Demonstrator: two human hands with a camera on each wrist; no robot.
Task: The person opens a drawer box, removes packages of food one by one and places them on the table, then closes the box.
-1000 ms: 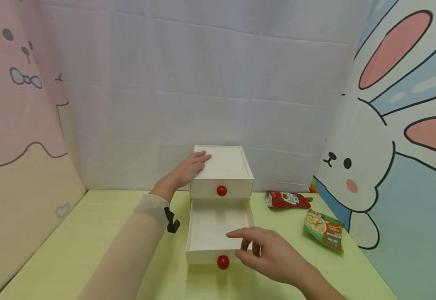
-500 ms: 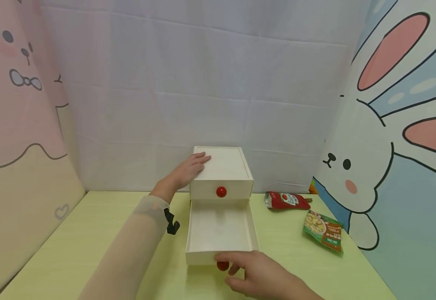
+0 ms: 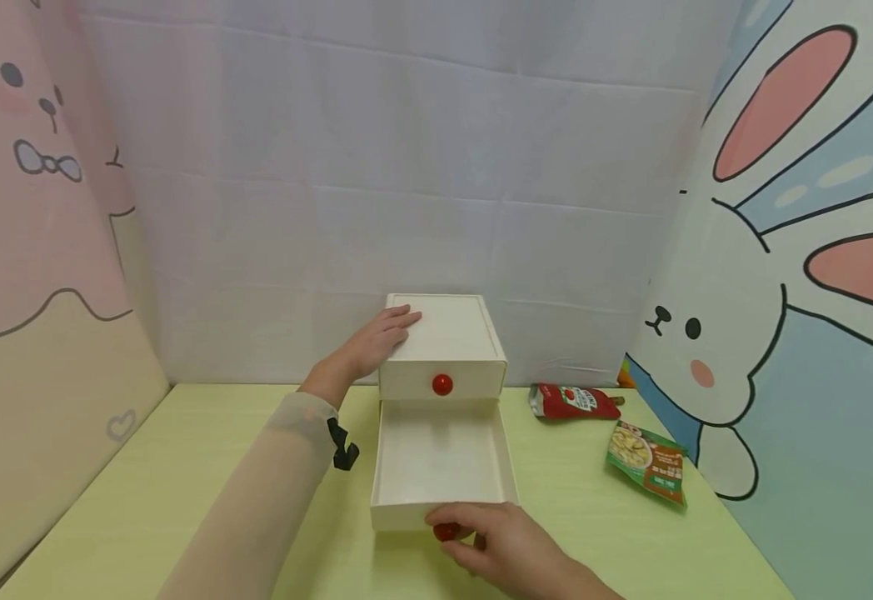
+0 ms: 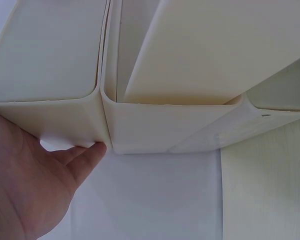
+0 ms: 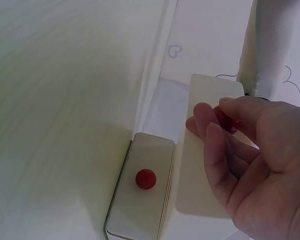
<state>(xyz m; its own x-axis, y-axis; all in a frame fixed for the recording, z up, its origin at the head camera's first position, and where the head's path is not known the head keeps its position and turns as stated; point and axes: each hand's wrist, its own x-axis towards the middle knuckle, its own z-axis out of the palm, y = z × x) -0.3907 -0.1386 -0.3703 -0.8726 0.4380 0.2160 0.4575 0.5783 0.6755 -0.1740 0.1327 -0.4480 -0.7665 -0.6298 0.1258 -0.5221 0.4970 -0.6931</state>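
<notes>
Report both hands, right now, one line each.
Left hand: open, resting on the top of the white drawer unit.
Right hand: holding the red knob of the pulled-out drawer.

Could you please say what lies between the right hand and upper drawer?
In the head view, the open lower drawer, its visible floor bare, lies between the right hand and upper drawer.

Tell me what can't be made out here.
Head view: part of the lower round red knob, hidden by the right hand.
Head view: the inside of the white upper drawer, hidden behind its front.
Head view: fine print on the green-and-brown food packet, too small.
Left wrist view: part of the left hand, cut off by the left edge.
</notes>
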